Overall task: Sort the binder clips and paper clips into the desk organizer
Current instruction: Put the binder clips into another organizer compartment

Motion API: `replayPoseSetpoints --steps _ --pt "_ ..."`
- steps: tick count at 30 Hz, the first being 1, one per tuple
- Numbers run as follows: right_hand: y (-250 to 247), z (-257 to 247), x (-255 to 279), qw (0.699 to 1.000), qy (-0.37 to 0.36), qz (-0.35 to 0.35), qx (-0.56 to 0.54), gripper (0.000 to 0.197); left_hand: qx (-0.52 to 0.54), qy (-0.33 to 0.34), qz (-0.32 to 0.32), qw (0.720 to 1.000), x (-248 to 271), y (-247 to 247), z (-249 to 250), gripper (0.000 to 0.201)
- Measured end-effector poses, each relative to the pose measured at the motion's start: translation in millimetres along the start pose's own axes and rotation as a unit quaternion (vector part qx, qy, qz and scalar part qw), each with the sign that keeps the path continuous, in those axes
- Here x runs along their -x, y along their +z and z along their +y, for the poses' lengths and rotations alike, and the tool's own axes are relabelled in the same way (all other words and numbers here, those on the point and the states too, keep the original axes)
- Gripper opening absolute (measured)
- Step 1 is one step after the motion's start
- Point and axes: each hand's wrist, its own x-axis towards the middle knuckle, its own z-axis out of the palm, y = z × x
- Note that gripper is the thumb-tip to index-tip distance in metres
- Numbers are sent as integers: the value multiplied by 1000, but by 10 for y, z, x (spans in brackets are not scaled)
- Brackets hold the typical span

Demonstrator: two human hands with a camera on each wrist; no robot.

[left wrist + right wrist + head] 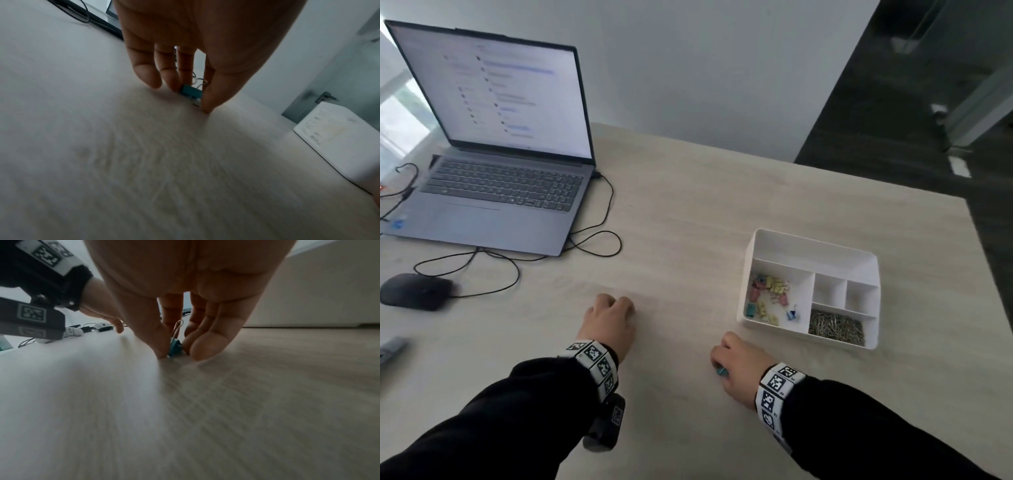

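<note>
Two teal binder clips sit on the pale wooden desk [688, 212]: your left hand [608, 322] pinches one [190, 91], your right hand [739, 368] pinches the other [174, 348]. Near your right hand, the white plastic desk organizer [811, 245] holds coloured clips [768, 296] and silver paper clips [837, 325].

Dim, cool, even light; soft shadows under fingers; tabletop [144, 162] smeared by blur; wide-angle bending at edges.
</note>
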Motion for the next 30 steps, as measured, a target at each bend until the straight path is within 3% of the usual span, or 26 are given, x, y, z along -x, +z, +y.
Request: replayPoseSetpoints --steps 4,7,13,15,18,24,30 --pt "-31 103 134 998 45 19 -37 20 29 62 -30 997 22 60 99 15" --pt "-149 177 284 987 88 87 -99 23 55 135 -73 987 -18 43 338 19" --pt "-469 348 603 908 200 248 -272 28 184 227 -117 949 52 10 1162 22" --pt "-585 397 640 879 219 283 -316 29 211 247 -114 939 83 -9 1421 21" --pt "-711 452 637 859 226 311 -339 33 228 258 -99 934 94 -41 1718 18" --pt "-776 433 745 866 225 311 -321 38 200 241 -90 946 183 -57 1814 10" --pt "-822 453 1129 878 212 293 -314 26 195 236 -86 948 478 -213 1785 11"
